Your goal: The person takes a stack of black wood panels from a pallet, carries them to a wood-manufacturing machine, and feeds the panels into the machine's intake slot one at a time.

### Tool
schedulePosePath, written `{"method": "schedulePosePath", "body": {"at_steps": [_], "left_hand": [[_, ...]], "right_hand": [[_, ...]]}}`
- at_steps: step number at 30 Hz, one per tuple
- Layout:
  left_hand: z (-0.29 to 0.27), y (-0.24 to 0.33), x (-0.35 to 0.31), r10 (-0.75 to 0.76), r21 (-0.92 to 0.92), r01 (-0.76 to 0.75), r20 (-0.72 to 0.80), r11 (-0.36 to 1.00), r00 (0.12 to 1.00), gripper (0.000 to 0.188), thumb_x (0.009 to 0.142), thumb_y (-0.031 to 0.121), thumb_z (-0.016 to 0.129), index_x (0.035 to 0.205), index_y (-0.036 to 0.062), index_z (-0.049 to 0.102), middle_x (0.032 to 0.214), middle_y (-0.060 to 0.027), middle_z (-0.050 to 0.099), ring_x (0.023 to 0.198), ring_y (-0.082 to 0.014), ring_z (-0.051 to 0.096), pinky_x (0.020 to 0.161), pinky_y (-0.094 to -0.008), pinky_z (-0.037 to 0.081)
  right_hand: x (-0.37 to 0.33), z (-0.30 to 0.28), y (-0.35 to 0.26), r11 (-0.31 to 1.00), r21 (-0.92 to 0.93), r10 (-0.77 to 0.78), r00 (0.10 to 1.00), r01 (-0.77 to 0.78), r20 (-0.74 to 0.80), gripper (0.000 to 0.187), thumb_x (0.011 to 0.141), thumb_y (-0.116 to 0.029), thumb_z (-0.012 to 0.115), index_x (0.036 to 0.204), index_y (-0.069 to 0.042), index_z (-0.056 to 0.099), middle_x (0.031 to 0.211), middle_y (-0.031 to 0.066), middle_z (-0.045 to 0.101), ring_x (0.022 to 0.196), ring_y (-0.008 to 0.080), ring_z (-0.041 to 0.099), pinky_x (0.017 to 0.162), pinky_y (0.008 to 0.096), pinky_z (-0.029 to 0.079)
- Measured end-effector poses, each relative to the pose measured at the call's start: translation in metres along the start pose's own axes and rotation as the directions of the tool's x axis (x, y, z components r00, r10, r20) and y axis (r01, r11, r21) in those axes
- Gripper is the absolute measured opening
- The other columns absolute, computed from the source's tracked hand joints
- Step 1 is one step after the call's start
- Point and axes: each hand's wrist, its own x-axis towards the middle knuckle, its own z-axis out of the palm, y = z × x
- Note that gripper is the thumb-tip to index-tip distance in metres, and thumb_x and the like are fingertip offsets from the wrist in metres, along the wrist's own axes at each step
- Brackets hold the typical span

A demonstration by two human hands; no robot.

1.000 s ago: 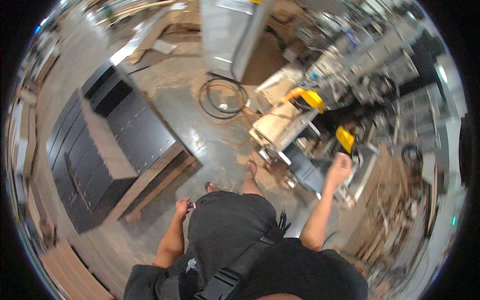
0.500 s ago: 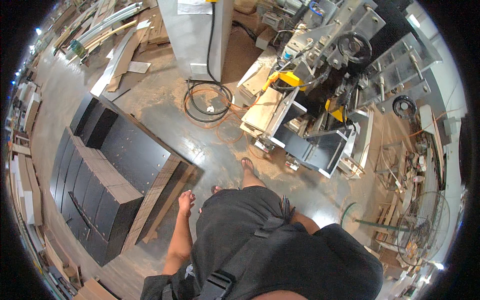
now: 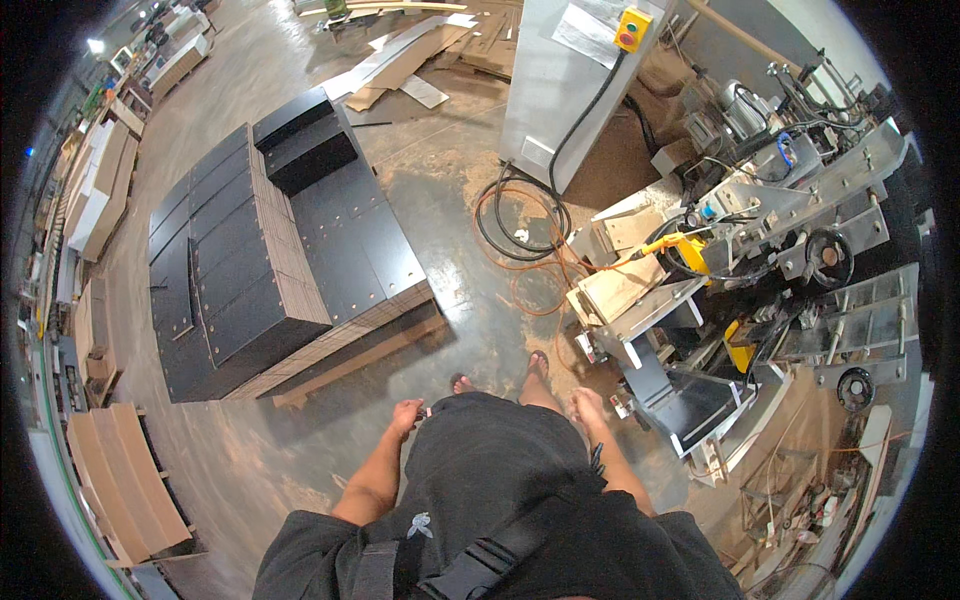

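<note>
While the stack of black panels [image 3: 270, 250] lies well out to the left of it, the left hand [image 3: 405, 416] hangs empty with fingers loosely open beside the hip. The right hand [image 3: 585, 405], likewise empty and relaxed open, hangs near the woodworking machine [image 3: 720, 290].

Workshop, glossy concrete floor [image 3: 440, 170], grey cabinet [image 3: 560, 80], bright ceiling lamp [image 3: 97, 46].

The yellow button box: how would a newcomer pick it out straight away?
Find the tall grey cabinet at the top of the head view. The yellow button box sits on its upper right corner, a black cable hanging from it. No other yellow part nearby carries red and green buttons.
</note>
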Motion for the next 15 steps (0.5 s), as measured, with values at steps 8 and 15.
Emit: {"method": "schedulePosePath", "body": {"at_steps": [8, 15], "left_hand": [[0.009, 0.003, 0.002, 0.094, -0.038, -0.095, -0.029, 0.995, 0.995, 0.040, 0.091, 0.040, 0.064, 0.113, 0.0065, 0.065, 0.103, -0.0102, 0.070, 0.083, -0.0196, 0.061, 0.064, -0.0378, 0.044], [0.009, -0.006, 0.009, 0.124, -0.023, -0.124, -0.009, 0.992, 0.992, 0.037, 0.090, 0.041, 0.066, 0.108, 0.0074, 0.066, 0.098, -0.0076, 0.069, 0.083, -0.0190, 0.059, 0.064, -0.0371, 0.042]], "right_hand": [[0.002, 0.045, -0.010, 0.955, -0.171, -0.235, 0.969, 0.244, 0.073, 0.016, 0.092, -0.020, 0.062, 0.090, -0.006, 0.069, 0.073, 0.0031, 0.063, 0.059, 0.0102, 0.056, 0.050, 0.0282, 0.044], [-0.008, 0.018, 0.007, 0.980, -0.127, -0.144, 0.987, 0.152, 0.069, 0.019, 0.089, -0.016, 0.056, 0.074, -0.006, 0.064, 0.063, 0.0009, 0.058, 0.056, 0.0114, 0.053, 0.049, 0.0281, 0.038]]}}
